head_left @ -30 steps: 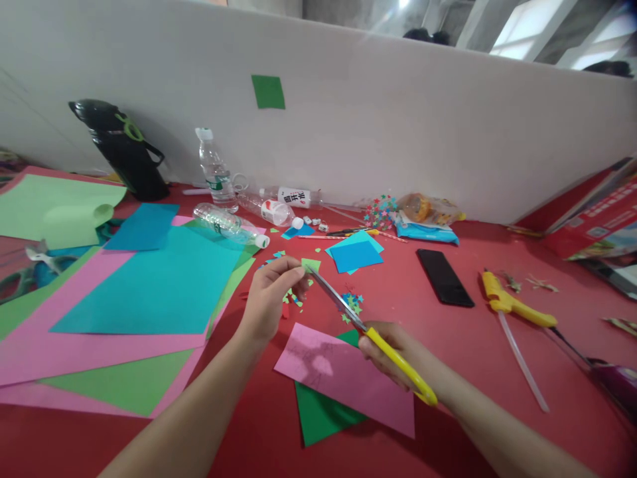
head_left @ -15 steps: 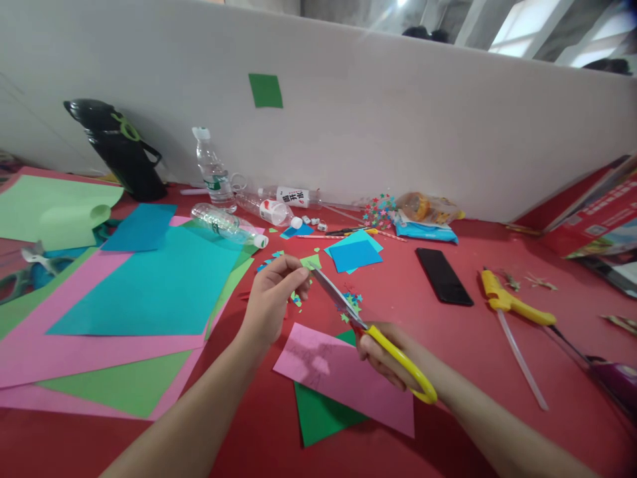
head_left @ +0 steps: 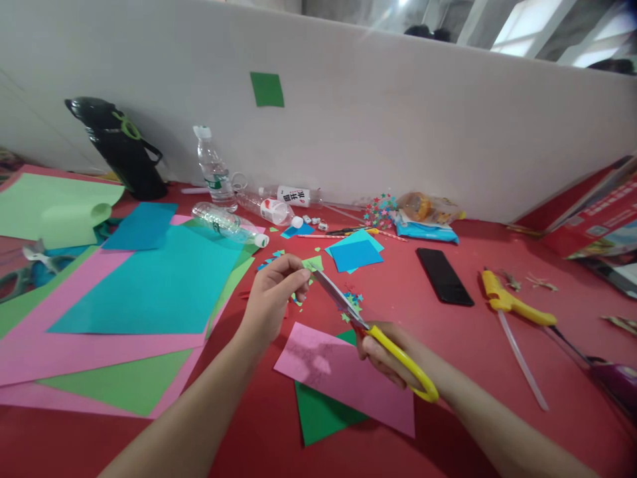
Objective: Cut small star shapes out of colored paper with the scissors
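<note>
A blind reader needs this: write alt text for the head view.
The left hand pinches a small light green paper, and the right hand holds yellow-handled scissors with the tips at it. Tiny stars, plastic bottles and a black phone are on the red table.

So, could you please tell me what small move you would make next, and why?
Probably one small snip with the yellow-handled scissors: the right hand grips them, their tips appear to meet the light-green paper piece, and the left hand seems to pinch its near edge. Whether the blades are open is too small to tell.
</note>
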Tool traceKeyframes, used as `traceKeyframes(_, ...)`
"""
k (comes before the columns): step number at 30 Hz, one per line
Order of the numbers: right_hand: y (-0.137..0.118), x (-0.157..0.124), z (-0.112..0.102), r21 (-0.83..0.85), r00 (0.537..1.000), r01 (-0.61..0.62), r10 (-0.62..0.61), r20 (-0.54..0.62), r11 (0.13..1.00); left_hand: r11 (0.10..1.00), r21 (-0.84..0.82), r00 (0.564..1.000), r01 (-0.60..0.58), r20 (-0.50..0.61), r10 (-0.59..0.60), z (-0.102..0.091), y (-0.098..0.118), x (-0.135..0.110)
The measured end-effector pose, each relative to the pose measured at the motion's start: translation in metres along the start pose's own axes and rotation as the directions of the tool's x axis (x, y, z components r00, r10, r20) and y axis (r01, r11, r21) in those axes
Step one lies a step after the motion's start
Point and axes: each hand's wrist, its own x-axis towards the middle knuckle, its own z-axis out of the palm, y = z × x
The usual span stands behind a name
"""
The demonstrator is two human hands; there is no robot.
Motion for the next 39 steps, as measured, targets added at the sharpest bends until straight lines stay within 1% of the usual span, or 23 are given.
traceKeyframes(2, 0.002, 0.000, -0.004, -0.025, 1.000, 0.020, -0.019, 0.012, 0.999, 1.000, 0.008, 1.000, -0.002, 0.020, 0.002, -0.002, 0.000, 0.001)
traceKeyframes(5, -0.001, -0.001, -0.007, -0.035, 1.000, -0.011, 0.011, 0.001, 0.999, 1.000, 0.016, 0.999, 0.018, 0.039, -0.018, -0.006, 0.000, 0.003)
traceKeyframes(8, -0.013, -0.003, -0.006, -0.042, 0.999, -0.024, 0.023, -0.026, 0.999, 0.999, 0.010, 0.998, 0.038, 0.051, -0.038, -0.008, 0.000, 0.004)
traceKeyframes(12, -0.029, -0.005, -0.002, -0.075, 0.998, -0.064, 0.063, -0.017, 0.995, 0.999, -0.010, 0.998, 0.038, 0.048, -0.038, -0.007, 0.000, 0.005)
traceKeyframes(15, -0.034, -0.006, -0.001, -0.087, 0.998, -0.067, 0.065, -0.026, 0.994, 0.999, -0.018, 0.999, 0.029, 0.041, -0.028, -0.008, -0.002, 0.005)
traceKeyframes(18, -0.032, -0.005, -0.001, -0.063, 0.997, -0.067, 0.065, -0.030, 0.996, 0.999, -0.027, 0.999, 0.018, 0.037, -0.017, -0.008, -0.004, 0.004)
traceKeyframes(21, -0.026, -0.004, 0.002, 0.003, 0.996, -0.080, 0.080, -0.041, 0.997, 0.999, -0.046, 1.000, 0.016, 0.026, -0.015, -0.006, -0.005, 0.001)
traceKeyframes(26, -0.017, -0.002, 0.013, 0.095, 0.997, -0.061, 0.065, -0.043, 0.994, 0.997, -0.072, 0.999, -0.009, -0.048, 0.006, 0.007, -0.008, -0.006)
traceKeyframes(30, -0.012, -0.002, 0.021, 0.142, 0.994, -0.090, 0.098, -0.052, 0.986, 0.994, -0.109, 0.995, -0.009, -0.102, -0.002, 0.016, -0.011, -0.011)
traceKeyframes(35, -0.010, -0.002, 0.025, 0.158, 0.985, -0.151, 0.162, -0.059, 0.976, 0.992, -0.125, 0.994, 0.017, -0.104, -0.030, 0.018, -0.011, -0.012)
traceKeyframes(39, -0.009, -0.003, 0.024, 0.139, 0.990, -0.115, 0.125, -0.066, 0.984, 0.992, -0.122, 0.994, 0.043, -0.097, -0.055, 0.017, -0.009, -0.013)
